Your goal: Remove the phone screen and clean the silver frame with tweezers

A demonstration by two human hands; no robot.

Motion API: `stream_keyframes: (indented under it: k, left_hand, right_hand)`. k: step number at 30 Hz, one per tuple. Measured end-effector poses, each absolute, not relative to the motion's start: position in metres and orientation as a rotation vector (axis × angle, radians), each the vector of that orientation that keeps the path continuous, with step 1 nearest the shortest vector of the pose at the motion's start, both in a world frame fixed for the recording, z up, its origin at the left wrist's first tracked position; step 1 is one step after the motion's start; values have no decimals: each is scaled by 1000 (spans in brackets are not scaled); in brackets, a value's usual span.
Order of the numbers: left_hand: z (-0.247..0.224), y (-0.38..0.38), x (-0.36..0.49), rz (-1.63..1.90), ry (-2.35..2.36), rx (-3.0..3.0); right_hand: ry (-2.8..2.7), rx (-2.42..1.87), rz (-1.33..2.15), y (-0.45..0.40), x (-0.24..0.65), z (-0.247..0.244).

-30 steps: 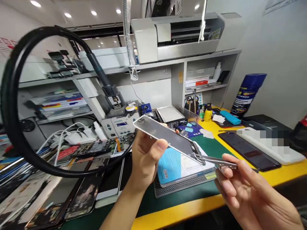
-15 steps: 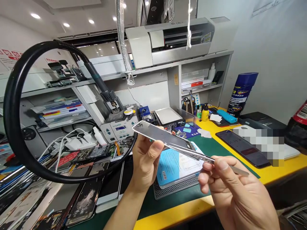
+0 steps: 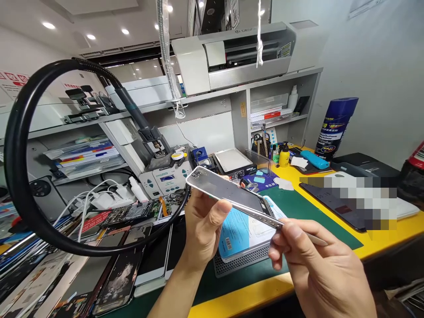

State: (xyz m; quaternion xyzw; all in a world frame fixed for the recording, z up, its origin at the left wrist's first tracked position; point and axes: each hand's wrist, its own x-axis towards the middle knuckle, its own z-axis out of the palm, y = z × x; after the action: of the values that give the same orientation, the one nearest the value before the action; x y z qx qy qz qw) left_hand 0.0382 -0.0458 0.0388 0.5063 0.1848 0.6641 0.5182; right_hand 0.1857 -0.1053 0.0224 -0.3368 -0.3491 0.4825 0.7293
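Two hands are closed on things at the centre of the frame. My left hand [image 3: 203, 225] pinches a white-framed phone part [image 3: 228, 190] by its near edge, thumb on top, fingers underneath; it is tilted, sloping down to the right. My right hand [image 3: 324, 260], lower right of centre, grips a thin metal tool [image 3: 270, 221] between thumb and fingers, the tool lying along the part's near rim. From this view I can't tell whether its tip is in a seam or only resting against the edge.

Below lies a blue-and-white packet [image 3: 236, 234] on a perforated grey pad [image 3: 245, 263], over the yellow-edged tabletop [image 3: 258, 289]. I'd judge it best to hold the tool shallow and nearly parallel to the rim, pressing lightly, with the left thumb clear of its line, since a thin part could flex or crack.
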Motion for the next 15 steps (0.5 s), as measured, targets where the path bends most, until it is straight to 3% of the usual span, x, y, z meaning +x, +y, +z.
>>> stream_keyframes:
  k: [6, 15]
  left_hand:
    - [37, -45, 34, 1577, 442, 1214]
    - [39, -47, 31, 1518, 438, 1197]
  right_hand:
    - [-1192, -919, 748, -108, 195, 24]
    - [-1356, -920, 428, -117, 197, 24]
